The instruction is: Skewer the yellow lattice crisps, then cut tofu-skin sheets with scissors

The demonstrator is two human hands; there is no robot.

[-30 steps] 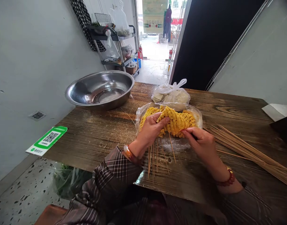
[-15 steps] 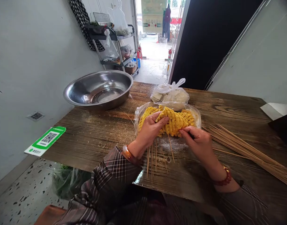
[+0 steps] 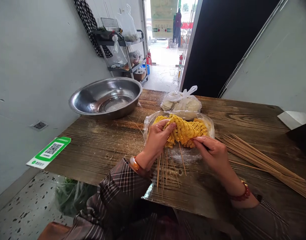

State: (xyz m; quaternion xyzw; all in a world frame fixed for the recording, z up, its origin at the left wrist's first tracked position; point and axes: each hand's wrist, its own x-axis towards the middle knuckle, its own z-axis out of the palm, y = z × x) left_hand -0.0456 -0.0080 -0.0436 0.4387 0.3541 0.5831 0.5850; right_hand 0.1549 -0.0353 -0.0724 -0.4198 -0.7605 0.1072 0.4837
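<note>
A yellow lattice-cut food piece, tofu-like with slits across it, is stretched between my hands. My left hand is closed on its left end, thumb in front. At the lower right corner, my right hand pinches the edge between thumb and fingers; whether a skewer is also in that pinch is hidden. Under the piece lies an opened clear plastic bag with more yellow pieces. Several thin wooden skewers stick out from the pile towards me, one right below the held piece.
A loose bundle of skewers lies at the right of the wooden table. Behind the pile sits a tied bag of pale food. A large steel basin stands back left, a green code card at the left edge.
The yellow piece is drawn a little lower and wider between my hands, its slits more open. Both hands keep their hold. The view has tipped slightly upward.
</note>
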